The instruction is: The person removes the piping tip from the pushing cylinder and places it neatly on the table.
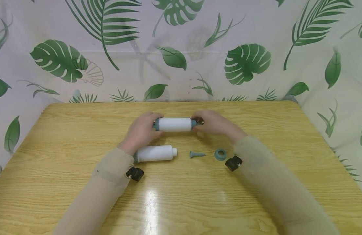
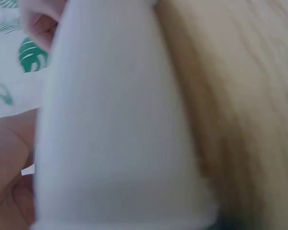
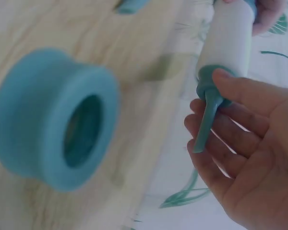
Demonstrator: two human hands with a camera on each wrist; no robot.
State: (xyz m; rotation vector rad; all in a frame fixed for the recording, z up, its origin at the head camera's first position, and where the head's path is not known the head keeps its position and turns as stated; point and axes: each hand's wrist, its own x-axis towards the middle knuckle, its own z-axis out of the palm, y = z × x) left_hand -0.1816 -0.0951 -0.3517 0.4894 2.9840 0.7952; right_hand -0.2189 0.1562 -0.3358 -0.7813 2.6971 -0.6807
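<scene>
A white cylinder point(image 1: 175, 124) with grey-green ends is held level between both hands. My left hand point(image 1: 144, 129) grips its left end. At the other end my right hand point(image 1: 211, 123) holds the grey-green collar; in the right wrist view the thumb of this hand point(image 3: 259, 143) presses the collar point(image 3: 209, 79), and a thin tapered nozzle point(image 3: 207, 122) points out over the fingers. A second white cylinder point(image 1: 155, 153) lies nearer, beside the left wrist, and fills much of the left wrist view point(image 2: 115, 120).
On the wooden table point(image 1: 181, 202), a loose grey-green nozzle point(image 1: 196, 154) lies right of the second cylinder. Farther right is a grey-green ring point(image 1: 220, 154), large in the right wrist view point(image 3: 53, 120). A leaf-patterned cloth point(image 1: 181, 42) hangs behind the table.
</scene>
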